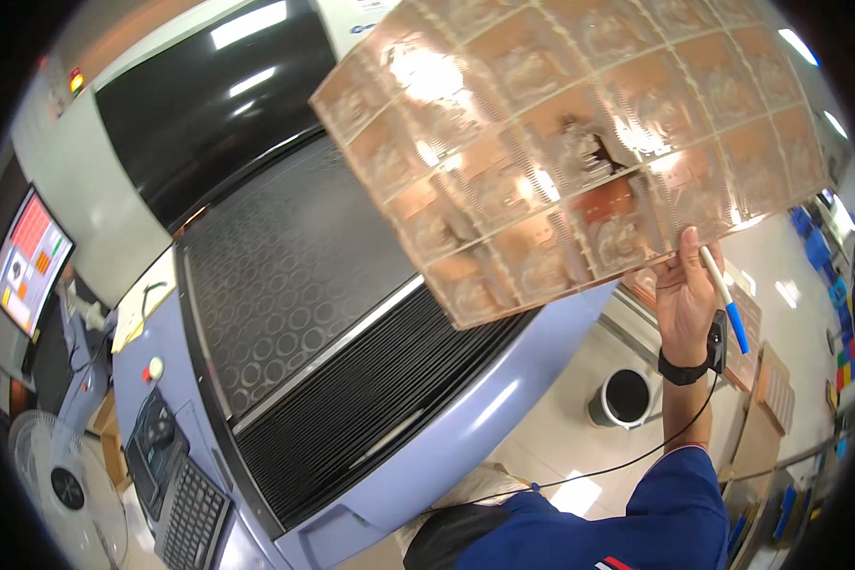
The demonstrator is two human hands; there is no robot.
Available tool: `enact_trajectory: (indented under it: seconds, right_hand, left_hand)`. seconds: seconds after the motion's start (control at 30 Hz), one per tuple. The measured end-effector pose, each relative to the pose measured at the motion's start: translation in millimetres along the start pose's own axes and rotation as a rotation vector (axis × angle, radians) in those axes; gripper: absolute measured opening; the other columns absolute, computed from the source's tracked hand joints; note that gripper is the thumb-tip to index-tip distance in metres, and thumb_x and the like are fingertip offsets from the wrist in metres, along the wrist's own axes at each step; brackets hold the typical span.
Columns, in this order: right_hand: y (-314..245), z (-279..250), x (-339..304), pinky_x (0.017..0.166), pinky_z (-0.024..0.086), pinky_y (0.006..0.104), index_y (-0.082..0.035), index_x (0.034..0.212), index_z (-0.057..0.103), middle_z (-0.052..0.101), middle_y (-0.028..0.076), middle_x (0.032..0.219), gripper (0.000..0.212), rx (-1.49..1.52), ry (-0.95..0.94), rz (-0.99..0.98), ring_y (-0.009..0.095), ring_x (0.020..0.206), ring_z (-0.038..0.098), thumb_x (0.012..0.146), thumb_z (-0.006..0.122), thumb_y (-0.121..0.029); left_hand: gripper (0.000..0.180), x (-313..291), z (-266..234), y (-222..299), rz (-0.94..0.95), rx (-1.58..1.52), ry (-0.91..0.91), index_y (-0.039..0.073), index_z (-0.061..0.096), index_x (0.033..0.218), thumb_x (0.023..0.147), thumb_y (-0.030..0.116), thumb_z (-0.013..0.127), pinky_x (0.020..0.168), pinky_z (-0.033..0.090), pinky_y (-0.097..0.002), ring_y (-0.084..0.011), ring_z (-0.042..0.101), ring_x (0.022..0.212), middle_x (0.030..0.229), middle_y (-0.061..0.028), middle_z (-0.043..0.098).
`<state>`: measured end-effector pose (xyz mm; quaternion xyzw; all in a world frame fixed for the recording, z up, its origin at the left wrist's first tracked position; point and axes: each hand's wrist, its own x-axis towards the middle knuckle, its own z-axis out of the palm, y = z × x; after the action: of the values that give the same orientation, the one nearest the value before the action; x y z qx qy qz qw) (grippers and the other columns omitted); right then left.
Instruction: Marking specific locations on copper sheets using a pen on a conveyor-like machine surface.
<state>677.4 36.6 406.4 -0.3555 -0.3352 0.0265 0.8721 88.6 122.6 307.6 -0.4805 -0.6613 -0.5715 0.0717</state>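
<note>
Head cam here: you've got the clear tray raised and tilted, covering part of the machine in this view, and your right hand has it by the lower edge, toward the right end. That's a wide, thin sheet to carry from one spot, so I'd reckon it'll want to flex or swing at the far corner. Move it slowly, and if your left hand is free, put it under the opposite edge. There's strong glare on several pockets too, so a small change of tilt should help if you want to see into them. As for the fingers: right ones are pinching the edge, thumb on the face toward you, the others mostly tucked behind, so only a tray's thickness apart as far as I can tell. The same hand also has a pen, blue end pointing down past your wrist. Mind it doesn't scrape the plastic or spoil your grip; I'd park it first. Left hand's out of shot, so no idea whether those fingers are spread or gripping anything.
</note>
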Motion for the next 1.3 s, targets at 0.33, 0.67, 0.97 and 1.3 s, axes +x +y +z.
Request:
enact_trajectory:
  seconds: [0.33,0.67,0.97,1.3]
  right_hand:
    - [65.2,158.6,39.9,0.063,0.051,0.0248,-0.004,0.114,0.066,0.069,0.004,0.085,0.02,-0.789,-0.304,-0.462,0.011,0.073,0.064,0.097,0.065,-0.014]
    - [273.2,198.3,-79.5,0.086,0.054,0.0399,-0.006,0.116,0.063,0.068,0.017,0.112,0.026,-0.484,-1.136,-0.49,0.033,0.099,0.067,0.093,0.063,-0.019]
    - [241.1,196.6,-117.9,0.104,0.038,0.0532,0.0,0.128,0.048,0.054,0.028,0.125,0.064,-0.76,-1.577,-0.321,0.044,0.118,0.049,0.096,0.052,-0.055]
    - [242.4,191.3,-117.3,0.104,0.038,0.0541,0.002,0.128,0.051,0.059,0.031,0.115,0.065,-0.725,-1.549,-0.349,0.047,0.12,0.049,0.096,0.054,-0.055]
  left_hand:
    - [0.048,3.0,33.7,-77.8,-0.122,-0.236,-0.093,-0.007,0.064,0.106,0.106,0.035,0.04,0.064,0.05,-0.0273,-0.0183,0.063,0.07,0.078,-0.011,0.066]
    - [0.044,-8.3,45.7,-55.6,-0.154,-0.257,0.017,-0.005,0.065,0.095,0.106,0.031,0.042,0.055,0.044,-0.0258,-0.0153,0.062,0.062,0.069,-0.0091,0.064]
    - [0.037,-5.2,39.3,-54.2,-0.18,-0.162,0.014,-0.007,0.064,0.097,0.105,0.024,0.046,0.06,0.047,-0.0266,-0.0145,0.061,0.068,0.075,-0.0115,0.066]
    - [0.025,21.2,24.5,-44.7,0.075,0.705,-0.089,0.002,0.069,0.109,0.092,0.019,0.062,0.111,0.036,-0.0502,-0.0372,0.055,0.113,0.109,-0.0154,0.066]
